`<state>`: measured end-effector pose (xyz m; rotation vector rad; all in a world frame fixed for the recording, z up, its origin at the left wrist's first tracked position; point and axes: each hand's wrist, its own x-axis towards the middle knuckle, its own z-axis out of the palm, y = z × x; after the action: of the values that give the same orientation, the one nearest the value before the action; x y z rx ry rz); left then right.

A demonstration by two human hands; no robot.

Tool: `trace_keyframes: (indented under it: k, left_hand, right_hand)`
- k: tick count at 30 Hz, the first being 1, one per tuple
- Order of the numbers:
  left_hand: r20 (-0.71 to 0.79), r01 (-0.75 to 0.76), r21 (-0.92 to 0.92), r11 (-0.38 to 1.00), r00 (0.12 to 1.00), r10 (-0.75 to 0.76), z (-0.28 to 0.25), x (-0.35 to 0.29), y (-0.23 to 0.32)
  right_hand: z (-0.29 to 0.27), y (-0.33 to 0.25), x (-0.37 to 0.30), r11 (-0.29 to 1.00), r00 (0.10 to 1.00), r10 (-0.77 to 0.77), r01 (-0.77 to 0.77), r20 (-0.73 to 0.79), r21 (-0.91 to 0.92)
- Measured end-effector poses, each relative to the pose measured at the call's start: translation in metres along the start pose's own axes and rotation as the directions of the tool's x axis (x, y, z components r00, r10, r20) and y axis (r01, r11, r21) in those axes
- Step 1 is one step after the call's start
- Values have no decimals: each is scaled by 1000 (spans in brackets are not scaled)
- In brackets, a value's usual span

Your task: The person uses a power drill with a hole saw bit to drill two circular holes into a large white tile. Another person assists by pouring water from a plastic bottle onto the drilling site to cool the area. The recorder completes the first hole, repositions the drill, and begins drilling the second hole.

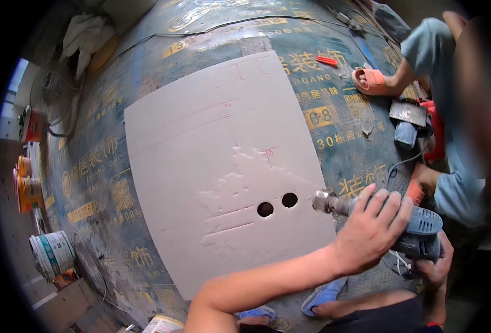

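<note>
A blue-grey power drill (420, 222) is held at the right, lying nearly level. A round metal hole saw (323, 201) at its front points left, over the right edge of a large pale tile (184, 150). My left hand (370, 227) is closed over the drill's front body, with the arm crossing the tile's lower corner. Behind it, my right hand (437, 263) grips the handle, its fingers partly hidden. Two round holes, a left hole (265, 210) and a right hole (290, 200), pass through the tile. Red lines and a patch of wet-looking residue mark its surface.
Another person sits at right, with an orange slipper (370, 81) beside a corded power tool (408, 119). A red object (327, 60) lies on the printed floor covering (106, 183). Buckets, including a white one (53, 254), line the left. A cable (212, 28) crosses the far floor.
</note>
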<state>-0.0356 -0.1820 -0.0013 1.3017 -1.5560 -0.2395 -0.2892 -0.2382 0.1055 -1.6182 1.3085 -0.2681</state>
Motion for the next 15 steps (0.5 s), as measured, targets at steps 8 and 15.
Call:
trace_keyframes:
  k: [8, 15]
  left_hand:
    - [-31, 111, 117, 987, 994, -108, -133, -13, 25]
    - [-112, 371, 167, 914, 928, -356, -228, -45, 117]
  right_hand:
    - [50, -144, 7, 951, 743, 305, -264, 596, -158]
    - [116, -213, -64, 980, 622, 187, -169, 761, -103]
